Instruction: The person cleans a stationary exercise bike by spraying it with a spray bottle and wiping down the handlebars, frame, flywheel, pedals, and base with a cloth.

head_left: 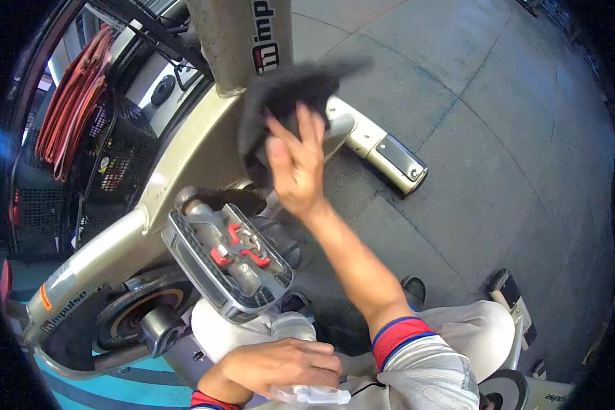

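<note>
My right hand [297, 160] reaches up to the exercise bike's frame [184, 150], holding a black cloth [290, 92]. The cloth is smeared by motion and covers part of the upright post [229, 41]. Several fingers lie over it; where its far folds touch the metal is hard to see. My left hand [287, 363] is low, in front of my body, with its fingers curled. By its fingertips is a clear plastic piece with a nozzle-like end [312, 394]; the rest is hidden. Between the hands is a bike pedal [229, 256] with red parts in its middle.
A silver foot bar with a black end cap [395, 162] lies right of the post. At the left stand black mesh baskets [116, 147] and folded red sheets [75, 102]. Below are a round hub [160, 328] and blue striped flooring [102, 389]. Dark floor tiles [499, 171] spread right.
</note>
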{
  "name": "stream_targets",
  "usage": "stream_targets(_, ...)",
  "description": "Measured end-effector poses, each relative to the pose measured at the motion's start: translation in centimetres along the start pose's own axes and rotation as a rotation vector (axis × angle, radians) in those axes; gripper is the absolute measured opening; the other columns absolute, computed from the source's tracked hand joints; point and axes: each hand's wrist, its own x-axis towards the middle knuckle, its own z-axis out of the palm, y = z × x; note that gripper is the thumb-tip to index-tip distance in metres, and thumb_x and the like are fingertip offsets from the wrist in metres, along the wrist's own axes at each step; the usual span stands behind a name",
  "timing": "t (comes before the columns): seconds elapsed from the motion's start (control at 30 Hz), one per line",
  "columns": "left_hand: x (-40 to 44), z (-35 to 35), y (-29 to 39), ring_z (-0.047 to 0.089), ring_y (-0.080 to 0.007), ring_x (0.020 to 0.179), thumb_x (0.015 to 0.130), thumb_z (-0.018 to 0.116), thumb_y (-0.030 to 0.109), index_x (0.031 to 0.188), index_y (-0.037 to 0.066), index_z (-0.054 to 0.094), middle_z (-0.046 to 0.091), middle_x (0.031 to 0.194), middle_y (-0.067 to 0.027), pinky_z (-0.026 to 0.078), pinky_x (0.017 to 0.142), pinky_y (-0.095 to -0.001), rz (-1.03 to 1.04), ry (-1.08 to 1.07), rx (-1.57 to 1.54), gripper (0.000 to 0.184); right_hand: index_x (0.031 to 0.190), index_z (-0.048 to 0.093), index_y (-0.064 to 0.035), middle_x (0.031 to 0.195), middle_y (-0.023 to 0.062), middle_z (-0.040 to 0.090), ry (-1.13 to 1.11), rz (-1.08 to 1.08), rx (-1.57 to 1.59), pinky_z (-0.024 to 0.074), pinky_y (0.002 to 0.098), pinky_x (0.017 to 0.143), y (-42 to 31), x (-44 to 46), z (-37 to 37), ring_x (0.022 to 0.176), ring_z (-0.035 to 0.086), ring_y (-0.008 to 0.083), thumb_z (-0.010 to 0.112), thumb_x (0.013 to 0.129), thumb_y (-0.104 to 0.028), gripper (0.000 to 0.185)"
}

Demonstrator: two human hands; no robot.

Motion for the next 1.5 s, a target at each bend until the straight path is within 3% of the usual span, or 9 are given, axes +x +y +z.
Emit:
stream_targets(0.17,-0.1,-0.1,-0.1,0.052,-0.0394,0.099,0.081,0.046,0.064,0.114,-0.009,0.054,0.052,0.111,-0.0212,0.044,0.085,-0.0452,0.056,0.023,-0.020,0.080,0.121,0.060,-0.0013,0.134,0.0341,0.035,0.024,-0.115,-0.241,0.0350,0.0574,0.104,6.9,-0.9,1.8,0.120,0.040,0.0504,0.067,0.077,-0.023,0.050)
stream_targets(0.3,0.6,-0.6,0.5,0.053,-0.0373,0.094,0.083,0.052,0.052,0.108,-0.007,0.056,0.055,0.103,-0.0188,0.044,0.081,-0.0428,0.077,0.056,-0.009,0.064,0.103,0.067,0.0049,0.133,0.0423,0.033,-0.282,0.010,-0.507,0.0156,0.0718,0.110,11.2,-10.1,2.1,0.128,0.028,0.0606,0.064,0.071,-0.027,0.046)
stream_targets(0.37,1.1,-1.0,1.5,0.054,-0.0339,0.085,0.089,0.058,0.034,0.098,-0.002,0.060,0.057,0.092,-0.0156,0.043,0.074,-0.0399,0.133,0.136,-0.014,0.038,0.106,0.068,0.0041,0.136,0.0429,0.033,-0.203,-0.128,-0.527,0.0129,0.0721,0.111,11.1,-8.3,2.7,0.131,0.028,0.0609,0.064,0.073,-0.028,0.047)
stream_targets(0.6,0.6,-1.1,1.5,0.055,-0.0362,0.083,0.089,0.058,0.040,0.099,-0.003,0.062,0.060,0.094,-0.0177,0.043,0.072,-0.0415,0.102,0.117,-0.073,0.045,0.146,0.048,-0.0116,0.148,0.0454,0.019,0.107,-0.528,-0.185,0.0229,0.0612,0.115,-2.9,16.3,2.5,0.134,0.025,0.0641,0.063,0.087,-0.036,0.065)
stream_targets(0.77,0.5,-1.4,1.0,0.057,-0.0359,0.085,0.087,0.061,0.038,0.098,-0.003,0.063,0.061,0.093,-0.0167,0.044,0.072,-0.0422,0.163,0.125,-0.031,0.042,0.148,0.041,-0.0012,0.150,0.0464,0.012,-0.036,-0.316,-0.282,0.0166,0.0672,0.114,2.9,5.6,3.4,0.138,0.018,0.0648,0.061,0.087,-0.039,0.074)
stream_targets(0.9,0.5,-0.9,1.3,0.058,-0.0353,0.085,0.086,0.062,0.034,0.098,-0.002,0.064,0.061,0.092,-0.0159,0.045,0.072,-0.0417,0.130,0.158,-0.014,0.038,0.123,0.063,0.0016,0.141,0.0404,0.034,-0.203,-0.204,-0.220,0.0233,0.0644,0.113,8.1,-0.2,2.0,0.131,0.031,0.0610,0.064,0.075,-0.032,0.059)
stream_targets(1.17,-0.3,-0.8,1.0,0.058,-0.0349,0.084,0.081,0.070,0.026,0.094,-0.002,0.064,0.060,0.089,-0.0154,0.045,0.071,-0.0420,0.185,0.172,-0.015,0.032,0.150,0.039,-0.0065,0.148,0.0475,0.018,0.166,-0.748,-0.351,0.0181,0.0585,0.117,-5.9,20.3,3.2,0.138,0.020,0.0625,0.065,0.088,-0.037,0.074)
stream_targets(1.3,-0.8,-1.4,1.5,0.058,-0.0355,0.084,0.082,0.070,0.026,0.095,-0.002,0.063,0.060,0.089,-0.0162,0.045,0.071,-0.0430,0.222,0.171,0.008,0.031,0.154,0.035,-0.0096,0.152,0.0423,0.016,0.057,-0.683,-0.417,0.0179,0.0573,0.117,-3.1,14.5,2.9,0.141,0.018,0.0603,0.065,0.088,-0.033,0.076)
stream_targets(1.5,-1.3,-0.2,0.6,0.057,-0.0366,0.083,0.085,0.069,0.023,0.097,-0.001,0.063,0.059,0.090,-0.0172,0.045,0.071,-0.0436,0.317,0.202,0.033,0.028,0.141,0.056,-0.0123,0.134,0.0297,0.050,-0.045,-0.887,-0.619,0.0262,0.0624,0.110,-5.4,17.3,2.1,0.135,0.036,0.0480,0.066,0.087,-0.039,0.061)
